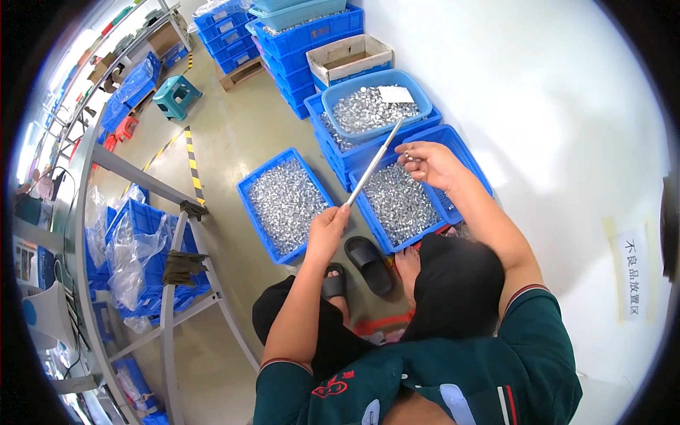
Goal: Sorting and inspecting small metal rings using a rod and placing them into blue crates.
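Leftmost, beyond the left fingers and a little below the level of their knuckles, the left crate (265, 168) sits on the floor, filled with small metal parts. Next comes the left hand (329, 225), its fingers wrapped around the lower end of a silver rod (375, 166). The rod is straight, its long axis slanting up and away from those fingers toward the right, its free tip pointing at the basin (413, 83). Whether that tip touches anything is hard to tell.

The basin, ahead of both sets of fingers, carries more parts and a white card (395, 94). Below and between the fingers lies the middle crate (370, 225), heaped with similar parts. To the right of the rod, the right hand (428, 163) has its fingers curled in a pinch on a tiny metal part (409, 156), near the rod but apart from it; how many pieces are there is unclear. The right crate (460, 149) lies beyond the right fingers.

The step in hand seems to be bringing the part to the rod; the next move would call for a steady left grip and the part lined up with the tip.
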The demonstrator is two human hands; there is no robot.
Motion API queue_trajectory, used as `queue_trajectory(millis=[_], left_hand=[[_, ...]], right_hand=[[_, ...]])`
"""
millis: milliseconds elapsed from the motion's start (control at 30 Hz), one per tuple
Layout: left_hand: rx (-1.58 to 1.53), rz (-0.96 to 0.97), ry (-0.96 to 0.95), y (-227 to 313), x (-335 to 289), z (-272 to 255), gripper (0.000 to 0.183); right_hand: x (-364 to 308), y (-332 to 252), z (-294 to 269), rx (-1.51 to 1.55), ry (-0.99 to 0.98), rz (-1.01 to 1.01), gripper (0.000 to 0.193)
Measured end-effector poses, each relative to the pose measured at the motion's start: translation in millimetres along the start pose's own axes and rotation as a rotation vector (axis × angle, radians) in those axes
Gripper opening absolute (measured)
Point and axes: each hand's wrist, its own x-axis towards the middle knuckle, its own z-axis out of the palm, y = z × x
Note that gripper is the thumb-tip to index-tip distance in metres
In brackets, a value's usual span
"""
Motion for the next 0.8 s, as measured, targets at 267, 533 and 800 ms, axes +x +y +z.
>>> queue_trajectory(millis=[267,533,800], left_hand=[[0.013,0.042,-0.077,0.7,-6.9,-8.3,0.037],[0.029,0.051,-0.097,-4.6,-5.5,-6.9,0.035],[0.039,0.056,-0.114,1.0,-5.4,-11.9,0.034]], right_hand=[[-2.0,-19.6,-13.4,0.313,-0.086,-0.134,0.016],[-8.4,-26.0,-16.3,0.334,-0.15,-0.127,0.01],[-17.4,-35.6,-9.6,0.02,-0.113,-0.226,0.009]])
